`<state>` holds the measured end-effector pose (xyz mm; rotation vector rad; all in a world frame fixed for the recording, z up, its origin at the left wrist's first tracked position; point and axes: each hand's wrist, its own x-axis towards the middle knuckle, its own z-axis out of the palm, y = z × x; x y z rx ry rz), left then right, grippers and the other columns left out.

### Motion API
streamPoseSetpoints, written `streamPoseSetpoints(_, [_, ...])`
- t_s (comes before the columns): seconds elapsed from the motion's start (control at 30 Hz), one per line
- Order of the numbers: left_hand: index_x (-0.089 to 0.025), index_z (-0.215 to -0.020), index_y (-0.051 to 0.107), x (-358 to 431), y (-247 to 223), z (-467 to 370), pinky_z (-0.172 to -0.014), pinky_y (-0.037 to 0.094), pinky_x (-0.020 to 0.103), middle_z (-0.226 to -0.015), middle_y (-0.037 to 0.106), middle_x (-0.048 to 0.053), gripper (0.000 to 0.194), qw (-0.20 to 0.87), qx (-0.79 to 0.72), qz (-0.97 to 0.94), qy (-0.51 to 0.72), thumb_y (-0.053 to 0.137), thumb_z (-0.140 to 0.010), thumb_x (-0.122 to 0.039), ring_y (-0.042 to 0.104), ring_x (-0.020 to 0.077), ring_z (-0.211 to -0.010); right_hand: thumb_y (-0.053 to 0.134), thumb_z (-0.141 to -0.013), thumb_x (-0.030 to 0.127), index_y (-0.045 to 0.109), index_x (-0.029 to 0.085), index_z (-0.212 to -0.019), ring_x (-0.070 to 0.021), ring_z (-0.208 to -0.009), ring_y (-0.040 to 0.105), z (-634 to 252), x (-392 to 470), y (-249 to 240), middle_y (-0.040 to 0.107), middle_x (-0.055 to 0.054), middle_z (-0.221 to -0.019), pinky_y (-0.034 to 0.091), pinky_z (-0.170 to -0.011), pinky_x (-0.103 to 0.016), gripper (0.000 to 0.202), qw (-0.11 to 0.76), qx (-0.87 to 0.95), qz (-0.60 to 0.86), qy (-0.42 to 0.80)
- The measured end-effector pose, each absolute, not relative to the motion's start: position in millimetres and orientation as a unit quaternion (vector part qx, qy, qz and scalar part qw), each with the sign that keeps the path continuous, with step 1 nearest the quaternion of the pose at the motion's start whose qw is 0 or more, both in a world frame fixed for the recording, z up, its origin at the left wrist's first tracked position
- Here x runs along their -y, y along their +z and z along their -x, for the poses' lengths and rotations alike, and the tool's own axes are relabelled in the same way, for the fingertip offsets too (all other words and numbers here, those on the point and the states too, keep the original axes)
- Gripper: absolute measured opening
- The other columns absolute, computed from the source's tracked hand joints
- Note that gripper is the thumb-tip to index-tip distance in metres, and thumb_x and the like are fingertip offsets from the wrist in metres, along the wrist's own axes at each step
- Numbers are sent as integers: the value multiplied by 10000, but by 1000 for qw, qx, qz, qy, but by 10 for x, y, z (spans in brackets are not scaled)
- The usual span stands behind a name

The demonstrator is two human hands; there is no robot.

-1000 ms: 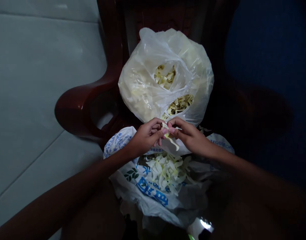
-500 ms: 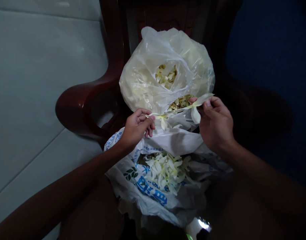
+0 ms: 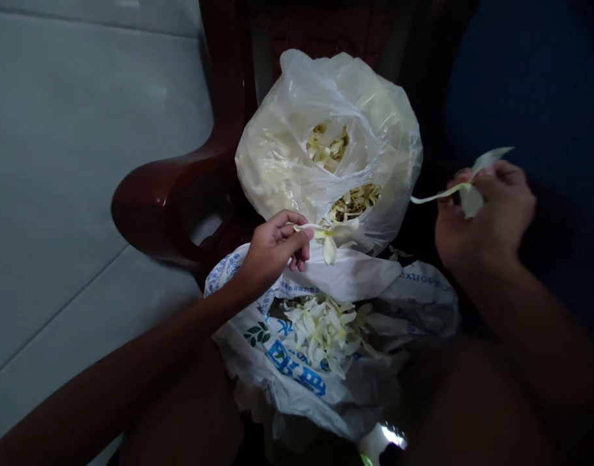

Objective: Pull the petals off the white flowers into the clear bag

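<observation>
Between thumb and fingers, my left hand (image 3: 282,249) pinches a white flower (image 3: 329,244) with a yellowish centre, above the near edge of the clear bag. Off to the right, my right hand (image 3: 486,210) is closed on another pale flower (image 3: 469,194), whose long thin part points left. Below my left hand lies a white printed bag (image 3: 301,404) with blue lettering, its mouth showing a heap of white flowers (image 3: 320,330). Beyond it rests a full translucent plastic bag (image 3: 277,142); yellowish petals (image 3: 357,200) show through its two openings.
Both bags rest on or by a dark red wooden chair, whose curved armrest (image 3: 151,200) stands to the left. Pale floor tiles (image 3: 83,129) spread beyond it. A dark blue surface (image 3: 544,84) is at the right.
My right hand has moved right and slightly up, away from the bags, carrying its flower. My left hand has barely shifted and keeps its flower. The view has moved slightly.
</observation>
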<state>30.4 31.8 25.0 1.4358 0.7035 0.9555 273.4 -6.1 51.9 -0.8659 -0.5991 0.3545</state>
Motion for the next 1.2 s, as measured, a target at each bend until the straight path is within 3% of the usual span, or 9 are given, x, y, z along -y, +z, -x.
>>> streamPoseSetpoints(0.1, [-162, -828, 502, -459, 191, -261, -372, 369, 173, -511, 561, -43, 162, 582, -347, -606, 417, 624, -755, -240, 497, 78, -373, 605, -735, 136, 531, 235, -758, -121, -640, 539, -2748, 39, 383, 527, 16, -692, 417, -613, -264, 126, 749, 438, 452, 208])
streamPoseSetpoints(0.23, [-161, -792, 497, -554, 116, -248, -376, 361, 164, -513, 552, -43, 130, 580, -378, -595, 408, 598, -768, -238, 491, 69, -374, 718, -681, 305, 561, 237, -1018, -176, -804, 594, -2511, 108, 157, 624, -6, -851, 458, -743, -324, 378, 542, 609, 490, 309])
streamPoseSetpoints(0.33, [-161, -791, 493, -545, 99, -262, -377, 357, 160, -508, 544, -47, 128, 572, -377, -614, 392, 591, -778, -242, 485, 63, -373, 664, -740, 386, 644, 204, -967, -188, -839, 612, -2382, 162, 83, 674, -42, -897, 466, -776, -332, 291, 428, 678, 505, 319])
streamPoseSetpoints(0.47, [-164, -814, 494, -532, 92, -274, -369, 350, 158, -510, 542, -50, 138, 547, -381, -644, 376, 587, -789, -263, 478, 63, -371, 572, -817, 414, 685, 213, -941, -173, -774, 632, -2343, 184, 80, 704, -28, -844, 474, -701, -287, 263, 351, 724, 500, 319])
streamPoseSetpoints(0.57, [-161, -812, 505, -533, 74, -274, -375, 360, 155, -505, 546, -47, 141, 531, -389, -658, 366, 586, -791, -275, 482, 63, -377, 538, -848, 397, 678, 235, -984, -166, -815, 626, -2297, 211, 108, 697, -25, -919, 459, -715, -275, 253, 331, 762, 499, 248])
streamPoseSetpoints(0.73, [-150, -767, 510, -420, 61, -324, -384, 369, 161, -511, 566, -28, 144, 563, -377, -670, 304, 579, -794, -274, 516, 78, -393, 555, -849, 353, 658, 218, -980, -138, -742, 569, -2176, 274, 136, 637, -38, -847, 436, -683, -260, 215, 380, 777, 490, 113])
streamPoseSetpoints(0.83, [-145, -776, 515, -300, 96, -374, -398, 383, 172, -514, 565, -24, 139, 611, -349, -658, 268, 545, -817, -274, 535, 88, -410, 594, -823, 343, 650, 204, -920, -135, -774, 560, -2153, 265, 115, 614, -39, -862, 434, -694, -250, 178, 366, 799, 460, 126])
streamPoseSetpoints(1.0, [-137, -812, 522, -236, 131, -391, -457, 423, 188, -564, 573, -15, 151, 640, -315, -652, 257, 486, -854, -277, 558, 90, -466, 615, -808, 343, 632, 184, -837, -97, -655, 544, -2184, 228, 73, 623, -7, -769, 413, -615, -215, 163, 365, 791, 463, 162])
streamPoseSetpoints(1.2, [-139, -909, 521, -326, 15, -365, -442, 410, 181, -681, 605, 4, 228, 647, -262, -680, 227, 536, -835, -354, 570, 89, -505, 630, -790, 343, 619, 177, -810, -98, -614, 541, -2187, 224, 47, 622, 8, -696, 404, -582, -214, 167, 374, 754, 498, 210])
